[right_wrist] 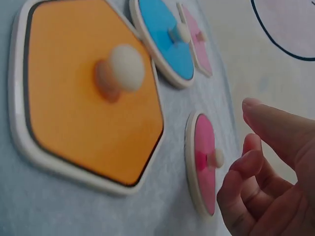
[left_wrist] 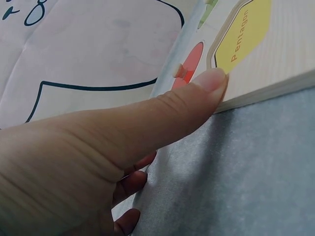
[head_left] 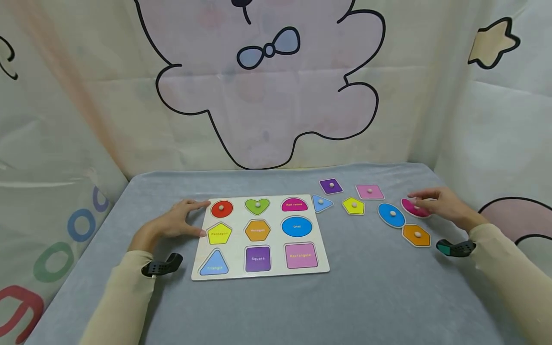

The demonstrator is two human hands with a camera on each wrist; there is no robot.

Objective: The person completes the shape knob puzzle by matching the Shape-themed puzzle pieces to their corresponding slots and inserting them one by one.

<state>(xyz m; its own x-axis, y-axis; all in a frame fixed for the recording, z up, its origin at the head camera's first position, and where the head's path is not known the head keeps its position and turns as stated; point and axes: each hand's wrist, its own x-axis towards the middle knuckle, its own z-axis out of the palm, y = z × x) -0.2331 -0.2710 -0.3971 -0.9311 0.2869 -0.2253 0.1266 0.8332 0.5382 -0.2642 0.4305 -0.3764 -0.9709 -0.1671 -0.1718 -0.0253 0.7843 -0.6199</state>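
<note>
The white shape puzzle board [head_left: 276, 261] lies in front of me, with the red circle piece [head_left: 222, 209] and green heart piece [head_left: 257, 206] in its top row; other slots show printed names. My left hand [head_left: 174, 221] touches the board's left edge, its thumb [left_wrist: 197, 93] by the yellow pentagon slot [left_wrist: 246, 37]. On the right, my right hand [head_left: 444, 203] hovers beside the pink half-round piece [right_wrist: 204, 162]. In the right wrist view, a small gap separates its loosely bent fingers [right_wrist: 246, 167] from the wooden knob [right_wrist: 216, 158].
Near the right hand lie an orange hexagon piece [head_left: 416, 235] and a blue oval piece [head_left: 391, 215]. Farther left are a yellow pentagon piece [head_left: 353, 206], pink rectangle [head_left: 369, 192], purple square [head_left: 330, 186] and blue triangle [head_left: 321, 203], which touches or nearly touches the board.
</note>
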